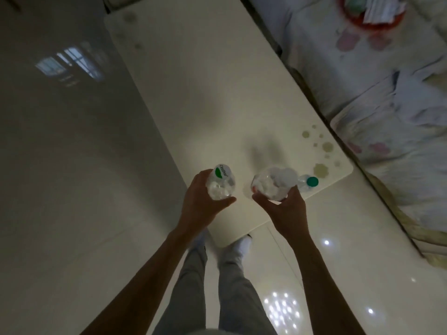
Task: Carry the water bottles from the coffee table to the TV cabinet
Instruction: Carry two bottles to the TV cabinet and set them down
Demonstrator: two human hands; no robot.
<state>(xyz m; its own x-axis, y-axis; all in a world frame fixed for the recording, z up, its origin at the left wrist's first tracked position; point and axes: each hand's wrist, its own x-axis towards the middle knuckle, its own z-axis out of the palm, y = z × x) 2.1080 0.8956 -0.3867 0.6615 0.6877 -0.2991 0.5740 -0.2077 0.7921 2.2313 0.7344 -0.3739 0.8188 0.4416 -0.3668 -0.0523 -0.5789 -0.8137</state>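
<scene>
My left hand (200, 204) grips a clear water bottle (221, 183) with a white and green label, its base turned toward me. In my right hand (285, 209) is a second clear water bottle (278, 184), lying on its side with its green cap (312, 181) pointing right. Both bottles hang just above the near end of the long white coffee table (205, 105). No other bottle shows on the table top. The TV cabinet is out of view.
A sofa with a pale floral cover (377, 97) runs along the table's right side, with a red basket of papers (372, 13) on it. Glossy tiled floor (60, 165) spreads to the left and near me. My legs and feet (242, 245) stand at the table's near end.
</scene>
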